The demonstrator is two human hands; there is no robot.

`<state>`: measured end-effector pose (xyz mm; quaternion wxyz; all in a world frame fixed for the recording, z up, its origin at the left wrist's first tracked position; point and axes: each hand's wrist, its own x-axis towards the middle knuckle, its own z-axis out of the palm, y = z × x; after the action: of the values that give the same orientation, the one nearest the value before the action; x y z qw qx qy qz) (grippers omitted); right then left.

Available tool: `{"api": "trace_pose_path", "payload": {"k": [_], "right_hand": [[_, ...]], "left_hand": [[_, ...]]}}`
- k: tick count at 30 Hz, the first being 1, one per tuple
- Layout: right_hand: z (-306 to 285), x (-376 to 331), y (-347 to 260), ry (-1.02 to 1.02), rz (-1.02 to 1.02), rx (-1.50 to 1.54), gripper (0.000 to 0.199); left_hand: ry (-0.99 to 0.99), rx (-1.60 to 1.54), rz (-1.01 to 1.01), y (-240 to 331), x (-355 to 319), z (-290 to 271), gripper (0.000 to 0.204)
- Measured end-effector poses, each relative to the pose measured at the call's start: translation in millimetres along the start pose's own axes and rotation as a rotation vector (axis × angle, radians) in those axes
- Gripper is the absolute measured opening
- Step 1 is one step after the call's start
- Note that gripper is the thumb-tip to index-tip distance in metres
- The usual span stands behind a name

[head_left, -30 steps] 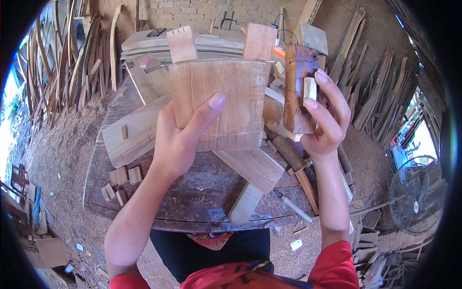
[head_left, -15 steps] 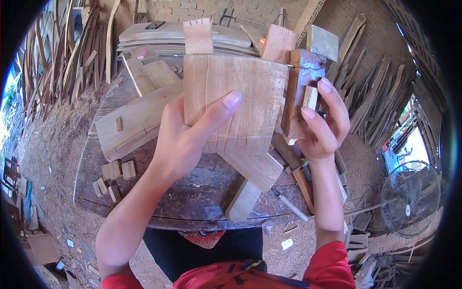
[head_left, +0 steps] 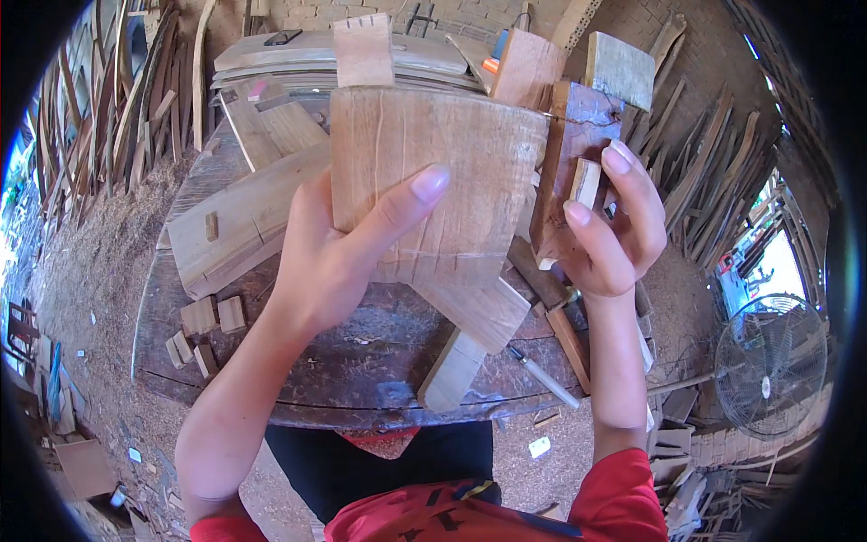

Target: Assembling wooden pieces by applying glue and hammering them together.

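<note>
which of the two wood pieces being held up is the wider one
The pale board in the left hand. It is broad, unlike the narrow reddish block gripped by the right hand.

A chisel (head_left: 545, 377) lies on the dark workbench (head_left: 343, 361), a fan (head_left: 769, 366) beside it.

The wide board (head_left: 433, 181) hides the left hand's (head_left: 334, 262) fingers.

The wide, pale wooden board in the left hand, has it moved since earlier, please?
Yes: the wide wooden board now hides more of the stacked planks behind, so it has risen towards the camera.
</note>
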<state>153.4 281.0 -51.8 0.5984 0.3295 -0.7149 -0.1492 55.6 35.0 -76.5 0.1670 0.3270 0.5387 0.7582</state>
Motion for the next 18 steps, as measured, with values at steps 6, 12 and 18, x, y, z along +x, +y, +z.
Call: {"api": "trace_pose_path", "payload": {"k": [6,12,18], "right_hand": [[-1.0,0.4,-3.5,0.007,0.013,-0.01,0.038],[5.6,-1.2,-3.5,0.058,-0.006,-0.026,0.039],[9.6,-4.4,-0.6,0.106,-0.037,-0.024,0.039]], "left_hand": [[-0.001,0.039,0.03,-1.8,0.0,0.5,0.058],[0.034,-0.003,0.001,-2.6,-1.5,2.9,0.058],[0.025,-0.029,-0.021,-0.4,-1.4,3.4,0.059]]}}
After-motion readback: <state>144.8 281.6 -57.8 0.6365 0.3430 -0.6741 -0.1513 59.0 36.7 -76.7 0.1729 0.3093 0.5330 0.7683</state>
